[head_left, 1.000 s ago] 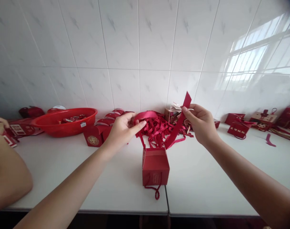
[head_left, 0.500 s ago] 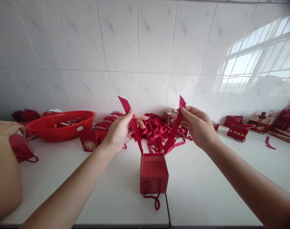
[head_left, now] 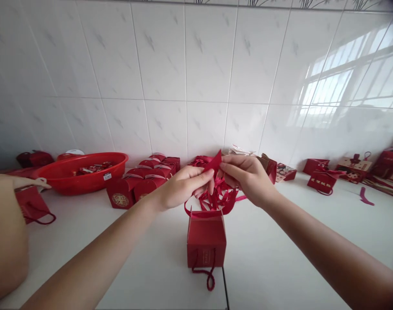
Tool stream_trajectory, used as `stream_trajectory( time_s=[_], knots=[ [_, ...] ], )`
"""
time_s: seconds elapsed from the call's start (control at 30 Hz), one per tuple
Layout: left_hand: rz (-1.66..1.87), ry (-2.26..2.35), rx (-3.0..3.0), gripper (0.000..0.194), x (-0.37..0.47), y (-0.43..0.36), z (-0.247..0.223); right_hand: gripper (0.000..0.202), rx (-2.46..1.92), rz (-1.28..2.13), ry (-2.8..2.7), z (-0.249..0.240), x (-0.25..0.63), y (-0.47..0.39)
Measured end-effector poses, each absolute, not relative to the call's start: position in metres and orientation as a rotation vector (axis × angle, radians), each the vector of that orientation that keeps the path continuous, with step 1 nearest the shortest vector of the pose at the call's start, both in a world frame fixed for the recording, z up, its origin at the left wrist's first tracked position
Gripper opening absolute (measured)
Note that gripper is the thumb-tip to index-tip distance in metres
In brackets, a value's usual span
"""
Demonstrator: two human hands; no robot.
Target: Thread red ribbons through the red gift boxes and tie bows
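Observation:
A small red gift box [head_left: 206, 239] stands upright on the white table, a dark red cord handle hanging down its near side. Threaded through its top is a red ribbon [head_left: 213, 162], whose two ends rise to my hands. My left hand [head_left: 188, 183] pinches one end between thumb and fingers. Close beside it, my right hand [head_left: 246, 174] grips the other end with its fingertips. The ends come together between my hands above the box; fingers partly hide where they cross. Behind lies a heap of loose red ribbons [head_left: 217, 196], partly covered by my hands.
Several red boxes [head_left: 120, 193] stand in rows at left, near a red plastic basin [head_left: 83, 185] of small items. Another person's arm [head_left: 9, 237] reaches in at far left beside a red box. More boxes [head_left: 323, 178] and a ribbon scrap [head_left: 366, 196] lie right. A tiled wall stands behind.
My hands have moved inward and slightly down, bringing the two upright, separated ribbon ends together above the box. The other person's hand at left now shows over the red box there.

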State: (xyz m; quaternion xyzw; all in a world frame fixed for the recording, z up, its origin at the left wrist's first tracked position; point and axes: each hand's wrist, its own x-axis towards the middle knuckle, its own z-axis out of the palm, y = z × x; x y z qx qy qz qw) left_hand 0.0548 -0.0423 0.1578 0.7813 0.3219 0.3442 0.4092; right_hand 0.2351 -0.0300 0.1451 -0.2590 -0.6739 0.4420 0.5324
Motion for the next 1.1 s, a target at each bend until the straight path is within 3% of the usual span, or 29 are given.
stream_trajectory(
  time_s=[0.13, 0.3, 0.43, 0.63, 0.7, 0.9, 1.0, 1.1],
  knots=[
    [0.76, 0.867, 2.022, 0.039, 0.056, -0.043, 0.154, 0.023, -0.451, 1.152, -1.735, 0.137, 0.23, -0.04],
    [0.721, 0.907, 2.005, 0.029, 0.05, -0.045, 0.154, 0.019, -0.463, 0.916, -1.8, 0.13, 0.233, -0.039],
    [0.777, 0.86, 1.833, 0.016, 0.04, -0.043, 0.153, 0.019, -0.292, 0.454, -2.115, 0.124, 0.243, -0.03],
    [0.828, 0.777, 1.678, 0.022, 0.031, -0.043, 0.151, 0.029, -0.284, -0.264, -2.202, 0.114, 0.245, -0.024],
    [0.789, 0.773, 1.776, 0.026, 0.03, -0.045, 0.152, 0.029, -0.325, -0.259, -2.178, 0.11, 0.243, -0.023],
    [0.983, 1.022, 2.148, 0.025, 0.023, -0.055, 0.139, 0.024, -0.593, 0.244, -1.882, 0.098, 0.246, -0.027],
    [1.254, 1.415, 2.408, 0.024, 0.003, -0.062, 0.126, 0.024, -0.895, 0.24, -1.8, 0.095, 0.272, -0.034],
    [1.228, 1.794, 2.364, 0.022, -0.031, -0.071, 0.106, 0.029, -1.264, 0.148, -1.859, 0.085, 0.311, -0.04]
  ],
)
